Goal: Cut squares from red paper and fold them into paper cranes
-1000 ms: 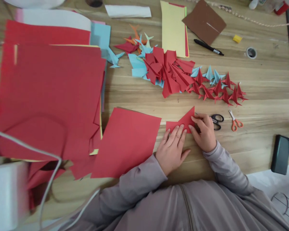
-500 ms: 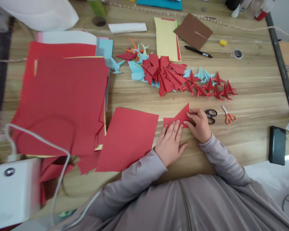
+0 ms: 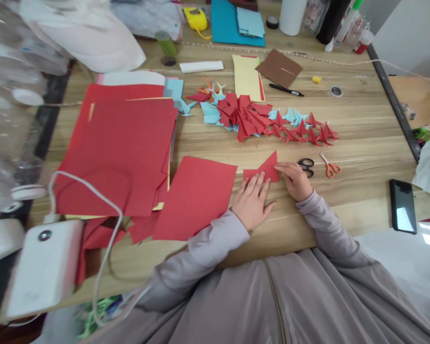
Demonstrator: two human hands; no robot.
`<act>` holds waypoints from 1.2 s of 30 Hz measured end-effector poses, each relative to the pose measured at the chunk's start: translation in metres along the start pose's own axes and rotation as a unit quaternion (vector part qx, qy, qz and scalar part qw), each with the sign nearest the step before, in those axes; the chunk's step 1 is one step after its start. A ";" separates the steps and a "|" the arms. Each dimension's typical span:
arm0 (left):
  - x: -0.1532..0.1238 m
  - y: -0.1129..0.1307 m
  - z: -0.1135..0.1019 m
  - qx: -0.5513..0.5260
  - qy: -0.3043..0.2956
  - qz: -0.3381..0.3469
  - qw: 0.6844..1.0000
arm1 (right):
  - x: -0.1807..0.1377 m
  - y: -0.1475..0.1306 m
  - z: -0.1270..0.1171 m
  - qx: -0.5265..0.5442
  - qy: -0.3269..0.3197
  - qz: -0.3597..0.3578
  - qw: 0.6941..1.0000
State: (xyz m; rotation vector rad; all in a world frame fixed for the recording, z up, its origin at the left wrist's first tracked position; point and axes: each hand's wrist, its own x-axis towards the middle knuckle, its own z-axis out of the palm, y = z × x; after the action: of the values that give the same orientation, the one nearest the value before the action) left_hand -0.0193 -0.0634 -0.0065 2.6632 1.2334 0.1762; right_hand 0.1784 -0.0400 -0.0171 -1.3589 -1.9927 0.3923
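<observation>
Flat on the table before me lies a small folded piece of red paper [image 3: 270, 168], its upper right drawn out to a point. My left hand [image 3: 251, 203] rests on its lower edge with the fingers stretched out. At its right edge is my right hand [image 3: 295, 180], fingertips at the paper and fingers drawn together; whether they pinch the edge is hard to see. A larger red sheet [image 3: 198, 196] lies to the left. Beyond the folded piece spreads a heap of folded red paper shapes [image 3: 241, 114], with pointed red paper cranes [image 3: 301, 129] to its right.
Black-handled scissors [image 3: 307, 166] and small orange scissors [image 3: 329, 167] lie right of my right hand. A stack of red sheets [image 3: 118, 153] fills the left side, with a white power bank [image 3: 45, 265] and its cable in front. A phone [image 3: 403, 205] lies far right.
The view has shifted, showing more of the table's far and left sides. My right hand's fingers have closed up and slid along the paper's right edge; my left hand stays pressed down.
</observation>
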 end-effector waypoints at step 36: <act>0.001 -0.019 -0.004 0.007 0.049 0.032 0.998 | -0.013 -0.029 0.008 -0.255 -0.104 -0.089 0.957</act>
State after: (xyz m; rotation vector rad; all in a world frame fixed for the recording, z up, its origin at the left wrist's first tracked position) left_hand -0.0334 -0.0500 -0.0072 2.7374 1.1801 0.3128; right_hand 0.1557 -0.0627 -0.0111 -1.4654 -2.4852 -0.0781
